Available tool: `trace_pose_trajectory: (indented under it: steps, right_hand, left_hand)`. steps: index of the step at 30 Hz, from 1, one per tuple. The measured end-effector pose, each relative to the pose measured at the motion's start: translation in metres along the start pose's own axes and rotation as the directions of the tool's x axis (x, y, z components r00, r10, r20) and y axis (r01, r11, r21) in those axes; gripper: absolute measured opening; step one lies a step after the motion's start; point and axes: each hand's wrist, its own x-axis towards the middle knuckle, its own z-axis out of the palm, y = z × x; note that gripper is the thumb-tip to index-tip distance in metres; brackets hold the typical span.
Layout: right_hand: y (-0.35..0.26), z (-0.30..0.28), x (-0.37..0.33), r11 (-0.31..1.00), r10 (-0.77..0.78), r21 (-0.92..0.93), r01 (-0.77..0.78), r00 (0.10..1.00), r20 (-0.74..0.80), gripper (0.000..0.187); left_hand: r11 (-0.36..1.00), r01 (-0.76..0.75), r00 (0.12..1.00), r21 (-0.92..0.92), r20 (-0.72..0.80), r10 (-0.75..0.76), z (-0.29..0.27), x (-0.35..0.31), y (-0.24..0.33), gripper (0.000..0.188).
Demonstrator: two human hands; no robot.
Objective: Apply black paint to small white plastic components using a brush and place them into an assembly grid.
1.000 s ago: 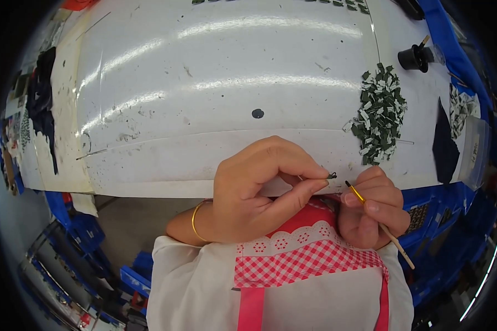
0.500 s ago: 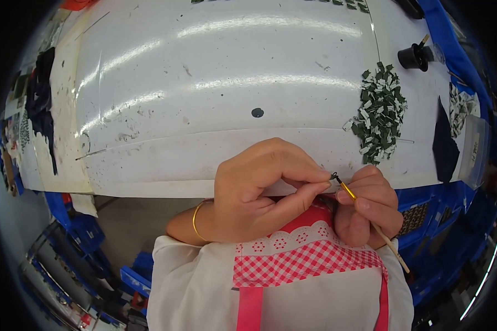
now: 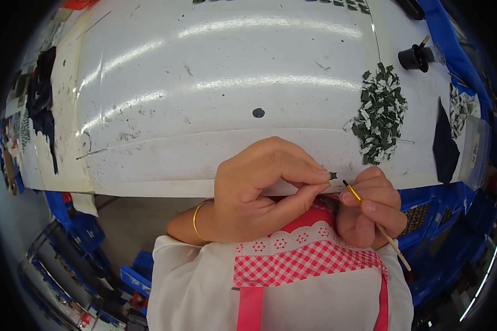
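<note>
Between thumb and forefinger, my left hand (image 3: 270, 187) pinches a small dark green piece (image 3: 333, 176) that sticks out past the fingertips. My right hand (image 3: 373, 208) is closed around a thin paintbrush (image 3: 390, 239) with a gold ferrule and a pale wooden handle slanting down to the right. The brush's dark tip is just right of the piece, apart from it by a small gap. Beyond my right hand lies a heap of small dark green and white pieces (image 3: 380, 113) on the white table (image 3: 215, 154).
A dark spot (image 3: 258, 112) marks the table ahead of my hands. At the far right stands a small black pot (image 3: 412, 58) with a stick in it. Dark cloth (image 3: 445, 146) and a clear plastic box (image 3: 475, 151) lie along the right side. Several green pieces (image 3: 350, 5) line the far edge.
My right hand has drawn the brush slightly right and down, so its tip has come away from the small green piece. My left hand has barely moved.
</note>
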Motion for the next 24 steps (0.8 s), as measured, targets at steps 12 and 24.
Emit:
trace_pose_trajectory:
  steps: [12,24]
  right_hand:
    - [-0.001,-0.013,-0.003,1.000,0.016,0.014,-0.016,0.999,-0.031,0.020]
    - [0.009,-0.012,-0.009,0.993,-0.065,0.099,0.072,0.995,-0.072,0.019]
  left_hand:
    - [0.999,-0.004,1.000,0.032,-0.017,0.005,0.000,-0.002,0.003,0.027]
    - [0.848,0.381,0.905,-0.370,-0.039,-0.424,-0.044,-0.012,0.053,0.023]
